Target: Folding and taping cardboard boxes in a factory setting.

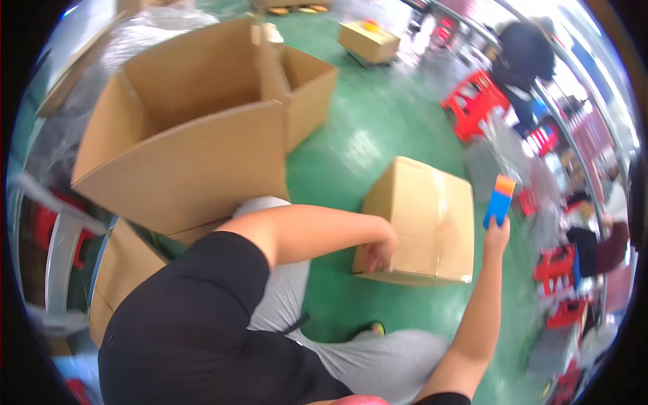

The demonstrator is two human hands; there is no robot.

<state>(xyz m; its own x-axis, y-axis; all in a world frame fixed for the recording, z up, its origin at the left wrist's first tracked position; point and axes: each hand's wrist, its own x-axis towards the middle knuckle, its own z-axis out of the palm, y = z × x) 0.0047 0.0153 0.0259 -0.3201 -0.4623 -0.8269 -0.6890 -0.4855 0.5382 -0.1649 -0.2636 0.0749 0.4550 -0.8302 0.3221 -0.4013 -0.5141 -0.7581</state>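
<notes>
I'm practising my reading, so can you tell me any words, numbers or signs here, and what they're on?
None that I can read.
Taped cardboard box: no readable print shows.
Big open box: none either.
Blue-and-orange object in the right hand: no readable print.
Background: too small or blurred.

My left hand (380,251) blurs at the curled fingers, and I can't tell whether they press the taped carton (420,219)! My right hand (497,233) swallows the lower end of this blue-and-orange block (500,201), kind unclear. Over at the big open carton (192,165), the front wall hides the bottom, and a co-worker (611,250) smears near the right rim!
</notes>
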